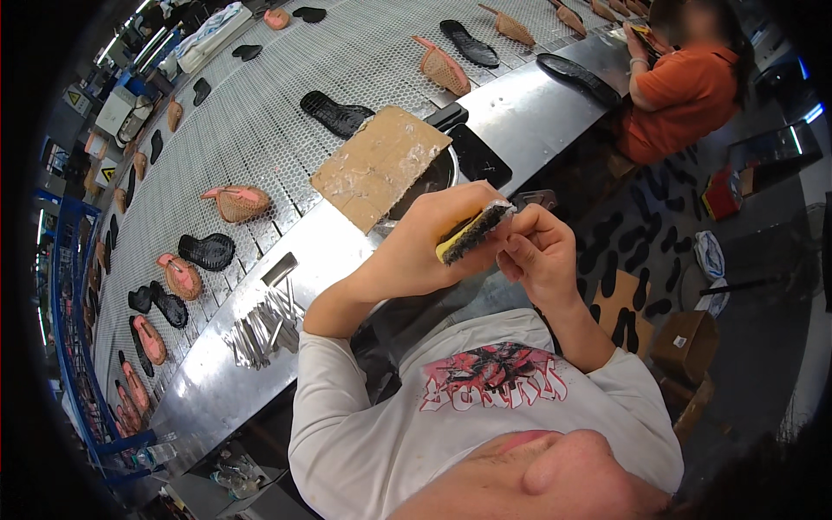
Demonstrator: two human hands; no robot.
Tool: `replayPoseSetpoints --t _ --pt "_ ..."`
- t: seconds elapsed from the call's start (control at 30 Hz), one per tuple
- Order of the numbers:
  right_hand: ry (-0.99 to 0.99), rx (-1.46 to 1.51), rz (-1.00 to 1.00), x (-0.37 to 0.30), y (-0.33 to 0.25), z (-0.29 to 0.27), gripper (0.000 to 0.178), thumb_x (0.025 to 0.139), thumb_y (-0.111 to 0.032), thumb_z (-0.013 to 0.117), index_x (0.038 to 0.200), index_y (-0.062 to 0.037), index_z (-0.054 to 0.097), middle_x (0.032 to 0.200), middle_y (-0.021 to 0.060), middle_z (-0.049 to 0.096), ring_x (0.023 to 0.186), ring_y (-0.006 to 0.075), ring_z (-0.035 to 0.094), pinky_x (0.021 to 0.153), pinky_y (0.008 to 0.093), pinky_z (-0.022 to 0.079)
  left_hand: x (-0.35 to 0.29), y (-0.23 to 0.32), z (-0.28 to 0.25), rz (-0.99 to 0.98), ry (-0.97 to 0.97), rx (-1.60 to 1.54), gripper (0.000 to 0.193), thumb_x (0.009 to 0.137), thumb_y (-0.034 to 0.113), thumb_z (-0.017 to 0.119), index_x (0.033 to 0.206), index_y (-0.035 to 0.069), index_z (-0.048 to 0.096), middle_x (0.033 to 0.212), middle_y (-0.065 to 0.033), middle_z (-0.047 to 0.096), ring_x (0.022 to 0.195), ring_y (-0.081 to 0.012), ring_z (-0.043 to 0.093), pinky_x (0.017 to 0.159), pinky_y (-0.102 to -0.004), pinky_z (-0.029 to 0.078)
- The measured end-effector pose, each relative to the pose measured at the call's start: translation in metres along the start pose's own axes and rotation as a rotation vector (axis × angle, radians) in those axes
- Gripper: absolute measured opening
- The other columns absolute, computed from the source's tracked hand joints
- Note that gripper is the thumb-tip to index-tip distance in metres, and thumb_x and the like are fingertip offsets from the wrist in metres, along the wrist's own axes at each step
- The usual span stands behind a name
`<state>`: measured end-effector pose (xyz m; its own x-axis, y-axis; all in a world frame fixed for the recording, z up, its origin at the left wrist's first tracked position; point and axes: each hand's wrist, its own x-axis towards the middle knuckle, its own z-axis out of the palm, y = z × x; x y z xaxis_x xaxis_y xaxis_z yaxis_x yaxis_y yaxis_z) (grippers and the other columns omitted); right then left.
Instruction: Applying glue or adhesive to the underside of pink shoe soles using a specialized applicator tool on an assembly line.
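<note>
My left hand (438, 225) is wrapped around a brush (475, 232) with a yellow body and dark, matted bristles, raised in front of my chest. Close against the brush's far end, my right hand (539, 251) has its thumb and fingers pinched together. Whatever sits between those fingertips is too small to make out; a whitish, clear bit shows at the bristle end beside them. Just beyond my left hand, a stained piece of cardboard (377, 165) partly covers a round metal pot (452, 169). A flat black phone-like object (478, 156) lies beside the pot.
A mesh conveyor (286, 130) carries black soles (334, 114) and woven tan shoe uppers (238, 204). Thin metal strips (264, 325) lie on the steel ledge (208, 373). A co-worker in orange (693, 87) is at the far right. Soles and boxes (685, 342) cover the floor at right.
</note>
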<state>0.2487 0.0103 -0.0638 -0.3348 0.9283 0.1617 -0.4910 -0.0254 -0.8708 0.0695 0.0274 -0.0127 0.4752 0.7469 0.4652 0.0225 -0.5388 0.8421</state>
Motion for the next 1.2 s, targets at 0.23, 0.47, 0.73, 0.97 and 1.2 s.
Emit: replayPoseSetpoints --t 0.23,0.47,0.73,0.97,1.2 --pt "0.001 -0.167 -0.063 0.004 -0.004 -0.010 0.014 0.083 -0.009 0.065 0.083 -0.0001 0.055 0.069 0.0050 0.058 0.053 0.0060 0.050 0.046 0.0182 0.039 0.000 -0.006 -0.002 -0.067 -0.073 0.024 0.018 0.073 -0.007 0.061 0.085 0.003 0.053 0.083 -0.0033 0.056 0.070 -0.0122 0.052 0.063 -0.0241 0.042" --pt "0.026 -0.127 -0.071 0.008 -0.003 -0.010 0.014 0.084 -0.011 0.065 0.082 -0.0008 0.054 0.068 0.0045 0.059 0.051 0.0053 0.050 0.046 0.0173 0.039 0.003 -0.014 0.003 -0.077 -0.037 -0.029 0.019 0.073 -0.009 0.059 0.085 0.003 0.051 0.081 -0.0047 0.056 0.072 -0.0141 0.054 0.066 -0.0252 0.043" --pt "0.083 -0.042 -0.035 0.012 -0.004 -0.006 0.015 0.086 -0.011 0.062 0.081 -0.0015 0.052 0.066 0.0041 0.057 0.050 0.0062 0.048 0.045 0.0186 0.036 0.006 -0.019 0.013 -0.097 0.048 -0.066 0.021 0.071 -0.011 0.058 0.084 0.003 0.050 0.082 -0.0056 0.055 0.074 -0.0136 0.053 0.066 -0.0245 0.043" --pt "0.084 0.155 0.070 0.017 -0.005 -0.011 0.016 0.088 -0.013 0.059 0.080 -0.0024 0.051 0.062 0.0028 0.053 0.047 0.0073 0.045 0.044 0.0201 0.034 0.014 -0.034 0.025 -0.019 0.148 -0.150 0.024 0.066 -0.004 0.063 0.080 0.003 0.045 0.067 -0.0048 0.052 0.057 -0.0118 0.050 0.055 -0.0234 0.043" --pt "0.206 0.247 -0.022 0.029 -0.010 -0.016 0.019 0.090 -0.016 0.056 0.078 -0.0050 0.047 0.067 0.0053 0.055 0.048 0.0070 0.045 0.044 0.0201 0.036 0.019 -0.025 0.024 0.006 0.149 -0.083 0.024 0.065 -0.006 0.062 0.080 0.003 0.046 0.071 -0.0050 0.050 0.060 -0.0116 0.049 0.057 -0.0228 0.042"
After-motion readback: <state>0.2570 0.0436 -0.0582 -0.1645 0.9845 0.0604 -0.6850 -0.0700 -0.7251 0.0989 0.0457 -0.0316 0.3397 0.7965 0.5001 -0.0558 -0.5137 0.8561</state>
